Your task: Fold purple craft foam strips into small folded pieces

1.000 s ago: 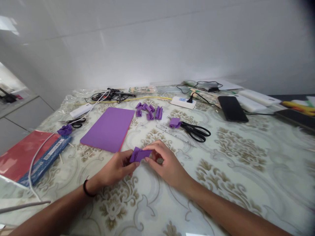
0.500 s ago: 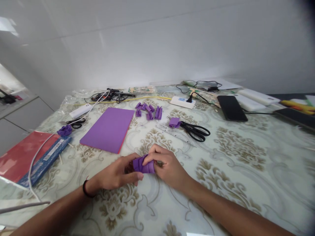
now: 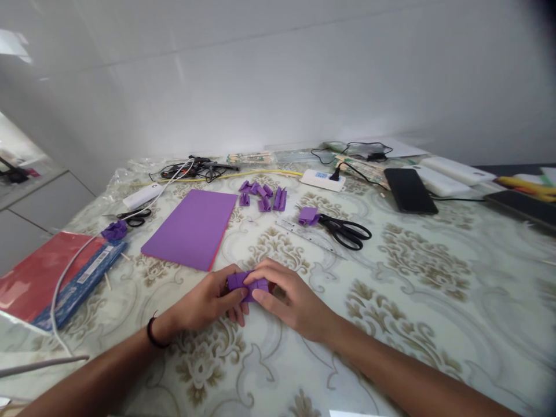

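A folded purple paper piece (image 3: 237, 281) is held between both hands at the lower middle. My left hand (image 3: 212, 298) grips its left end, thumb on the near face. My right hand (image 3: 289, 295) holds its right side, with thumb and fingers pressed on it. Part of the piece is hidden by my fingers. Beyond the hands lie several small folded purple pieces (image 3: 280, 199). A stack of purple sheets (image 3: 193, 226), with red showing at its edge, lies to their left. Another folded purple piece (image 3: 308, 216) covers the blades of black-handled scissors (image 3: 347, 230).
A clear ruler (image 3: 308, 237) lies beyond my right hand. At the back are a power strip (image 3: 322, 180) and tangled cables (image 3: 200, 168). A black phone (image 3: 409, 191) is on the right. Crumpled purple paper (image 3: 114, 230) and a red packet (image 3: 47, 272) are on the left.
The held purple piece has turned flatter and shifted slightly left. My right thumb has come onto its near face, and my left fingers have curled beneath it.
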### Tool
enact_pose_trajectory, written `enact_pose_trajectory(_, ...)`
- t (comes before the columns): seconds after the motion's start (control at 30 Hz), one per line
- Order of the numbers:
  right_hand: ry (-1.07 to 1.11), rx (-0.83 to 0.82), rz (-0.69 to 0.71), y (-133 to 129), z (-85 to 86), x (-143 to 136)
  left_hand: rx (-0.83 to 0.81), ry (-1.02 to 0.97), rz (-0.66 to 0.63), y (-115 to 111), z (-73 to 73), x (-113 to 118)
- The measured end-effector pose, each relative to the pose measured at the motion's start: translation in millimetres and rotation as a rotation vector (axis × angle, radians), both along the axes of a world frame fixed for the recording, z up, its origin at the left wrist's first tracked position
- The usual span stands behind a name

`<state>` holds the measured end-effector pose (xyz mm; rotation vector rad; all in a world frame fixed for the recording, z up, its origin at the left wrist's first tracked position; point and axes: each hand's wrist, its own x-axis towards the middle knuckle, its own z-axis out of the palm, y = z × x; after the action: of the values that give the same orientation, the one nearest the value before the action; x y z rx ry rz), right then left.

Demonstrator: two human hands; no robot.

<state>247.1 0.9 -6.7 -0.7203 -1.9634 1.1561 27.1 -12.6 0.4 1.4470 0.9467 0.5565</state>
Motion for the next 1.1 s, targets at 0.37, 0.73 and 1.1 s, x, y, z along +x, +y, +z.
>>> enact_pose_trajectory(0.37,-0.072,0.103,-0.034,2,-9.9,-3,0.157,0.144,0.147,4,4.1,-2)
enact_pose_trajectory(0.73,-0.026,-0.007,-0.109,2,-6.7,-3,0.146,-0.055,0.265,6,-1.4,-5)
enact_pose_trajectory(1.1,0.029,-0.024,-0.171,8,-8.5,-1,0.007,-0.178,0.127,6,-0.3,-3)
